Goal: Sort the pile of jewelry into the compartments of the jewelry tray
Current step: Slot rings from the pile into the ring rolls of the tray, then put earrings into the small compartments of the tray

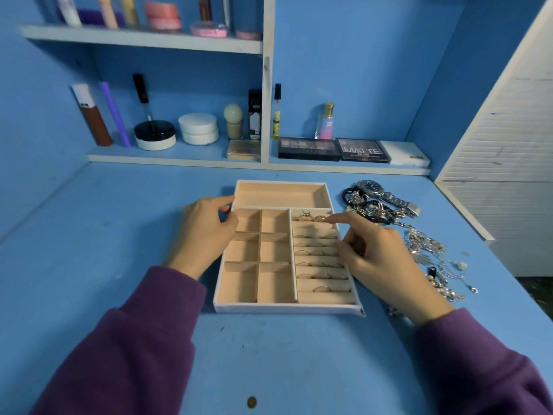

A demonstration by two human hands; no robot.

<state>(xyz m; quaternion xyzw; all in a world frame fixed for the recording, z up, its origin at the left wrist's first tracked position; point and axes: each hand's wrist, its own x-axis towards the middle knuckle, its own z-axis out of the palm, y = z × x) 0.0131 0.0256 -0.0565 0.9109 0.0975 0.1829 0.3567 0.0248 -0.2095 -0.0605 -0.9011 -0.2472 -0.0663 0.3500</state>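
Left hand [203,232] fingers pinch the jewelry tray [287,308] at its left rim; right hand [380,259] index tip touches the rings [312,217] in the tray's far-right slot, other fingers curled, contents unclear; jewelry pile [425,244] lies on the counter [269,354] right of the tray, nearest the right hand.

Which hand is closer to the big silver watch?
The right hand. It sits at the tray's right edge, near the watch; the left hand holds the tray's left edge, farther off.

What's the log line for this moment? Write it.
left hand: grips jewelry tray left edge | right hand: forefinger at rings, top ring row | square compartments: empty | jewelry pile: right of tray
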